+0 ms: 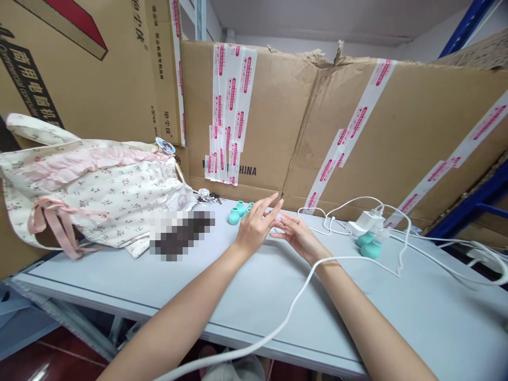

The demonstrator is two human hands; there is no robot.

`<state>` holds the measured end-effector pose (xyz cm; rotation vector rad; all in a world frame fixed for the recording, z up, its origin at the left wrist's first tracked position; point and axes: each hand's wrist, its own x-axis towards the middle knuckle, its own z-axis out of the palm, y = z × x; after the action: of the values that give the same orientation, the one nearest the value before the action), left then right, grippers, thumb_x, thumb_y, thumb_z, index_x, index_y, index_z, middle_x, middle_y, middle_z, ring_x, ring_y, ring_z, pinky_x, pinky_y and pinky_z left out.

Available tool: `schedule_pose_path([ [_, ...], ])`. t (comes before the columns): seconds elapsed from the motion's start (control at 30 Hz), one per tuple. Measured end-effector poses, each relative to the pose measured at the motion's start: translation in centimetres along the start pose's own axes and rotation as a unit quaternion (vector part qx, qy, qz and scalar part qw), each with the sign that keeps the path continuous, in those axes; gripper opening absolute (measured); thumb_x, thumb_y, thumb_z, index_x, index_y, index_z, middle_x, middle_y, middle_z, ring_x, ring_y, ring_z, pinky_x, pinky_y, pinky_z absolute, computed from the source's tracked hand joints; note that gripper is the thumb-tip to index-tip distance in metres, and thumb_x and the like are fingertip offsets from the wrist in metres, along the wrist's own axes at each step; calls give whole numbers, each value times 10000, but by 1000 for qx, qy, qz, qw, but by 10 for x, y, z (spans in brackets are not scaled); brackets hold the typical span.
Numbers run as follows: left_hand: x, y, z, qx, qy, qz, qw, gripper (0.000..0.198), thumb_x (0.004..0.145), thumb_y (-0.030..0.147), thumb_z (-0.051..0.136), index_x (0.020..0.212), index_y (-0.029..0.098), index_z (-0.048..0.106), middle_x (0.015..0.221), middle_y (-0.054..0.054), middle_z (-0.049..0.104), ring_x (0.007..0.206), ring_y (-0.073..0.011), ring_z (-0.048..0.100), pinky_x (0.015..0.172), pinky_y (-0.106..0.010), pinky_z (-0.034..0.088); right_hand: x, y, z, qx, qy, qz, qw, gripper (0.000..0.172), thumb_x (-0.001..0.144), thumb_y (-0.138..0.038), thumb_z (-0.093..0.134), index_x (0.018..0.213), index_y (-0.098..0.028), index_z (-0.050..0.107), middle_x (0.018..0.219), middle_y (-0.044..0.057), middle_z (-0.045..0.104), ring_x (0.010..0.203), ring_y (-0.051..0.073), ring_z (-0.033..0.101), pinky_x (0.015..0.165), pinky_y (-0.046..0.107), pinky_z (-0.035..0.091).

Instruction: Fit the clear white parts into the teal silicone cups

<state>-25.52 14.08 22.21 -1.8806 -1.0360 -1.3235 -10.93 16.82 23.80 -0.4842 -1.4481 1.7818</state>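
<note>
Over the back middle of the grey table (pixel 238 301), my left hand (pixel 256 225) and my right hand (pixel 296 235) meet near their fingertips. The left fingers are spread, and the right palm is partly turned up with its fingers apart. Something small and pale shows between the hands, too small to name. Beside my left hand stand several small teal vase-shaped pieces (pixel 234 215), partly hidden by it. Two more teal pieces (pixel 371 248) rest at the right, away from my right hand.
A floral cloth bag (pixel 95 190) and a pixelated dark item (pixel 182 235) lie at the left. Cardboard (pixel 270 116) walls the back. A white charger (pixel 369 219) and tangled cables are on the right; one white cable (pixel 293 304) crosses my right wrist area.
</note>
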Motion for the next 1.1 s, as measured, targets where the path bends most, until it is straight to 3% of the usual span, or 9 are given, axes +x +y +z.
schedule_pose_path([
  [0.2,2,-4,0,-12,-70,-2,997,563,881,381,421,1373,126,322,1378,-121,359,1242,-202,323,1038,-323,308,3,-9,-3,-47,65,-44,996,280,669,-323,721,910,-183,697,911,64,659,743,130,634,701,248,532],
  [0.3,3,-10,-2,-28,-59,-43,997,630,882,443,390,1395,98,265,1358,-148,363,1233,-214,322,1046,-338,275,2,-21,-11,-86,98,-89,987,255,675,-325,711,877,-170,687,971,70,647,751,128,636,726,254,525],
  [0.47,1,-21,-2,-32,-32,-126,991,529,905,379,372,1361,116,323,1304,-132,409,1198,-204,346,1032,-338,271,-6,-39,-34,-252,119,-131,951,277,759,-356,612,938,-145,604,951,73,602,762,137,604,690,292,531],
  [0.53,0,-23,-1,-32,-27,-142,989,490,909,363,365,1333,118,357,1280,-129,429,1188,-206,356,1026,-347,274,-10,-40,-46,-378,128,-126,908,285,800,-301,554,1050,-165,554,917,65,569,745,137,572,625,285,522],
  [0.6,-1,-24,-1,-34,-26,-149,988,454,909,349,365,1298,116,390,1255,-126,447,1175,-207,368,1021,-351,279,-12,-39,-58,-538,140,-118,823,284,823,-215,506,1102,-183,549,911,68,547,766,146,549,652,292,497],
  [0.7,-1,-24,-1,-38,-30,-151,987,404,906,331,376,1244,118,436,1222,-117,468,1148,-204,386,1011,-342,291,-16,-38,-69,-702,144,-86,692,190,825,-192,529,977,-202,643,952,69,553,837,165,544,760,307,431],
  [0.77,-1,-24,-1,-39,-37,-152,987,376,904,323,381,1214,124,458,1203,-109,477,1128,-201,394,1001,-335,300,-17,-39,-72,-732,154,-72,660,202,779,-230,616,978,-222,647,952,47,575,846,170,550,739,286,403],
  [0.87,-1,-25,0,-40,-51,-154,986,347,906,319,376,1179,132,478,1178,-101,490,1102,-198,406,983,-332,314,-18,-41,-75,-731,169,-75,656,293,675,-215,718,956,-206,636,918,22,594,809,153,551,679,248,383],
  [1.1,-2,-24,0,-46,-86,-155,983,303,914,323,355,1102,151,520,1142,-82,505,1076,-188,415,962,-327,330,-10,-31,-92,-735,100,-27,670,190,645,-89,705,829,-130,685,871,68,575,762,123,535,675,210,397],
])
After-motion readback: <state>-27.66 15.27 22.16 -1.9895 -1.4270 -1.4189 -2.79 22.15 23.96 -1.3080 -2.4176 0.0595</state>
